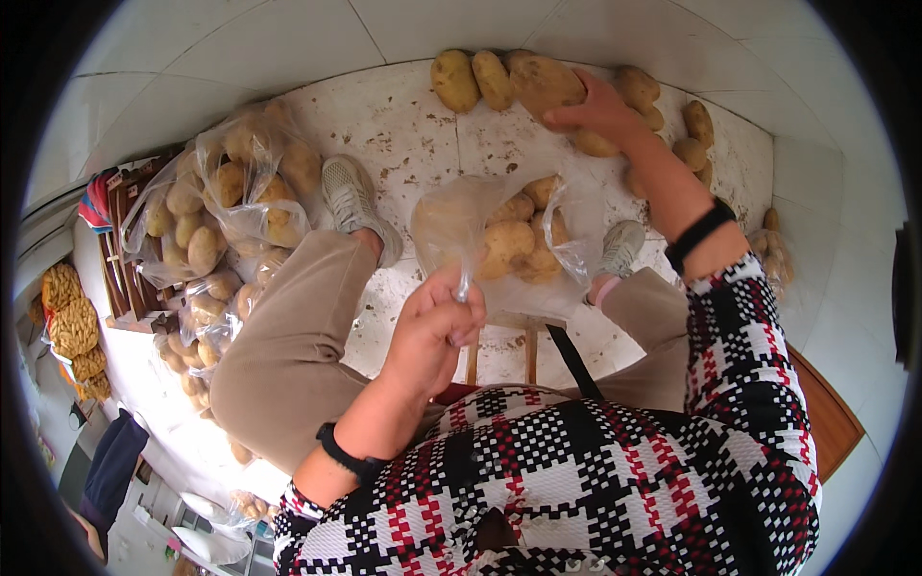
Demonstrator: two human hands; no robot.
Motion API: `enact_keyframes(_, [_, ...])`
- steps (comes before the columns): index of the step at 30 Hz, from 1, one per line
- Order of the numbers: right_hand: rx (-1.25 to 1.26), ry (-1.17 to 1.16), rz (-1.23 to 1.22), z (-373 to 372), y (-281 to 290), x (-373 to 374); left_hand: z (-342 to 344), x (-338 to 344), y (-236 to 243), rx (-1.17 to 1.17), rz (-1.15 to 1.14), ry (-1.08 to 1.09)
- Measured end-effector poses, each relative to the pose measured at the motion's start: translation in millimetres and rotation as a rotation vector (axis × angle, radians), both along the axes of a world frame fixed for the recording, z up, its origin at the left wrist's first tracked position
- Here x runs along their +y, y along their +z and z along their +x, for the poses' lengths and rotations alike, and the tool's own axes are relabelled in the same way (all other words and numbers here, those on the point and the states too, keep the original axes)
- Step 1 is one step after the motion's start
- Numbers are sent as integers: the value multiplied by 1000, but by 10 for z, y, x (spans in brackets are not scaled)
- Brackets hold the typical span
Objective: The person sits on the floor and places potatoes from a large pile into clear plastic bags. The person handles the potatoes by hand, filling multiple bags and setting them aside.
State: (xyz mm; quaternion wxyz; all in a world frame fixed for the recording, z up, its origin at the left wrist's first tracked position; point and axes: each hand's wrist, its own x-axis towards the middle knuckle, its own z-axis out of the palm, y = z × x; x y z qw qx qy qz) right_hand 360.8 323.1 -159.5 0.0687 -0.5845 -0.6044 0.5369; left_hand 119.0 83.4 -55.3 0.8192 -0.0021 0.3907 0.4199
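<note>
My left hand [437, 322] is closed round the gathered rim of a clear plastic bag [447, 223], which hangs between my knees. Several potatoes [514, 248] show inside the bag and through its opening. My right hand [603, 110] reaches far out to the wall and grips a large potato [545, 84] at the end of a row on the floor. Its thumb lies along the potato's near side, while some fingers are hidden behind it. Left of that potato, two more potatoes [455, 82] lean against the wall.
Filled bags of potatoes [216, 192] crowd the floor on my left, beside a brown wooden rack [134, 240]. More loose potatoes [690, 152] lie along the wall to the right. My shoes [357, 206] flank the held bag. Orange net sacks [72, 322] stand at far left.
</note>
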Motion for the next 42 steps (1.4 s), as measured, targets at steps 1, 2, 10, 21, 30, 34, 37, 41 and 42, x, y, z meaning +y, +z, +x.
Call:
enact_keyframes(1, [-1,24,-29,77,195,-145,11,-10,-2,24,0,-3])
enact_keyframes(2, [75,79,-36,114,350,-308,16,-14,-2,39,12,-5])
enact_keyframes(10, [495,156,-664,18,401,-1537,53,17,-14,51,-33,49])
enact_keyframes(21, [-211,428,-569,289,-6,-2015,129,-31,-136,83,9,24])
enact_keyframes(30, [-492,997,-97,26,-46,-1978,184,-41,-157,102,-5,39])
enact_keyframes(34, [-507,1090,92,-109,29,-2102,191,-42,-164,99,-6,33])
enact_keyframes(37, [-472,1126,317,-154,17,-2174,194,-49,-160,103,-24,23])
enact_keyframes(41, [-416,1082,453,-179,-57,-2240,179,-55,-167,125,-3,8])
enact_keyframes(42, [-380,1051,493,-181,-62,-2249,178,-53,-164,124,-1,2])
